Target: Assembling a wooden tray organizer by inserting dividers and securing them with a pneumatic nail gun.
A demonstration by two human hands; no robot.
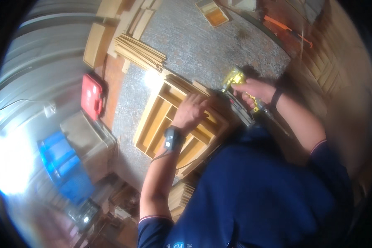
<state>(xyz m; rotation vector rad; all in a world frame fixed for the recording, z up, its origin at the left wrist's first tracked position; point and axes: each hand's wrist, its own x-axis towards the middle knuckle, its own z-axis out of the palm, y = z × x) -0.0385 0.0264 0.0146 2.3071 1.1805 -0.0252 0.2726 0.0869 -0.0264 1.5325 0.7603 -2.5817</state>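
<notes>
A wooden tray with several compartments (158, 119) lies at an angle on the grey, worn tabletop in front of me. My left hand (190, 110) reaches over it, fingers bent down at its far right side and gripping there; the fingertips are partly hidden. In my right hand (254, 90) is a yellow nail gun (235, 77), held by its handle just right of the tray. The gun's dark magazine points toward my body, and a hose fitting shows below the hand. Whether its nose touches the tray cannot be made out.
Thin wooden strips (139, 53) are stacked beyond the tray. A red plastic case (91, 97) sits at the left, near a blue bin (66, 165). At the far edge stands a small wooden box (212, 14). An orange tool (282, 25) lies at the far right.
</notes>
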